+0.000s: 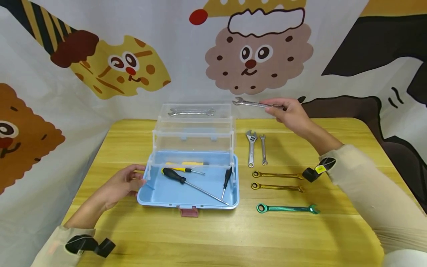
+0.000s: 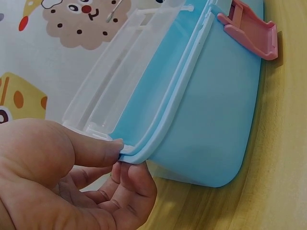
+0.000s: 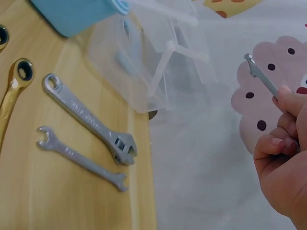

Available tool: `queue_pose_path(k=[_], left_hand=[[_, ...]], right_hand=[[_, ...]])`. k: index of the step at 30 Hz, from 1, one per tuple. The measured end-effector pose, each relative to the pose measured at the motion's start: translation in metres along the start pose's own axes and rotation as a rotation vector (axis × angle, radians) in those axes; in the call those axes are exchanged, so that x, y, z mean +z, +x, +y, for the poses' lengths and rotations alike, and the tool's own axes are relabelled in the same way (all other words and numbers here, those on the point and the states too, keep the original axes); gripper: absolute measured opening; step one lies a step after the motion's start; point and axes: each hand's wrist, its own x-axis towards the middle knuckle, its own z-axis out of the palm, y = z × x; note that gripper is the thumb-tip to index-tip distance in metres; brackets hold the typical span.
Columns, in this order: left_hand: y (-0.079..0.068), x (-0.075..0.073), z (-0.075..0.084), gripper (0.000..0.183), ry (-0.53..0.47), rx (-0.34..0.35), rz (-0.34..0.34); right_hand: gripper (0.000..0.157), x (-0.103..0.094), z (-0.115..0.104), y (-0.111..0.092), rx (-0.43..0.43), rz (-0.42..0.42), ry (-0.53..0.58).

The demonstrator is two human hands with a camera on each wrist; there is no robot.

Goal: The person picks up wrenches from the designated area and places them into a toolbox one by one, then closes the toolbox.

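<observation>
At the left corner of a blue toolbox (image 1: 160, 203), my left hand (image 1: 124, 183) pinches the rim between thumb and curled fingers. My right hand (image 1: 291, 113) holds a silver open-end wrench (image 1: 248, 102) by one end, raised beyond the table's back edge, to the right of the clear fold-out trays (image 1: 191, 142). The wrench's free jaw points left, toward the top tray. Silver wrenches (image 1: 191, 112) lie in that tray. Inside the box are a large black screwdriver (image 1: 175, 175), a smaller black screwdriver (image 1: 227, 178) and a yellow-and-black screwdriver (image 1: 184, 170).
Right of the box, an adjustable wrench (image 1: 251, 149) and a small open-end wrench (image 1: 263, 150) lie on the wooden table (image 1: 213, 241). Nearer lie two gold ratchet wrenches (image 1: 278, 175) and a green one (image 1: 288, 209). A pink latch (image 2: 254, 33) hangs at the box front.
</observation>
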Motion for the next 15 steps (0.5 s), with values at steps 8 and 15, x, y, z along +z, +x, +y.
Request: queue_pose_path(k=[8, 15], left_hand=[[0.001, 0.001, -0.001, 0.049, 0.002, 0.002, 0.002], [0.000, 0.001, -0.002, 0.049, 0.002, 0.006, 0.008]], right_hand=[[0.034, 0.013, -0.013, 0.022, -0.006, -0.068, -0.073], [0.031, 0.026, -0.030, 0.042, -0.013, -0.129, -0.137]])
